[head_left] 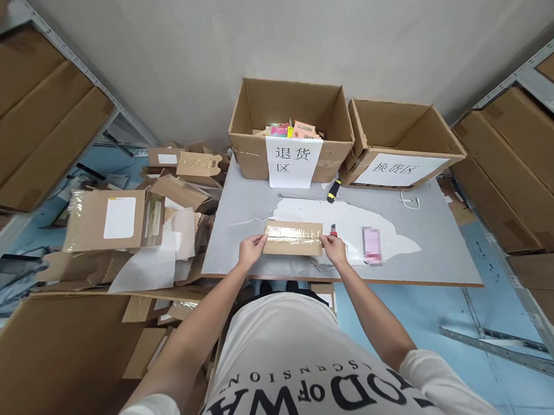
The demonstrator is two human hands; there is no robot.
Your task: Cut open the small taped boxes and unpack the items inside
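A small cardboard box (293,246) with shiny clear tape along it is held level at the table's front edge. My left hand (252,251) grips its left end, and my right hand (334,249) pinches its right end. Just beyond my right fingers lies a red-handled box cutter (333,230), partly hidden. A black and yellow knife (333,191) rests farther back on the table. To the right, a pink packet or card (372,246), blurred over, lies on a torn white sheet (352,215).
At the back of the grey table (448,247) stand two open cartons: a labelled left carton (250,153) holding colourful packets and a labelled right carton (442,141). Discarded boxes (113,220) pile up on the left. Shelves with large cartons (518,167) flank both sides.
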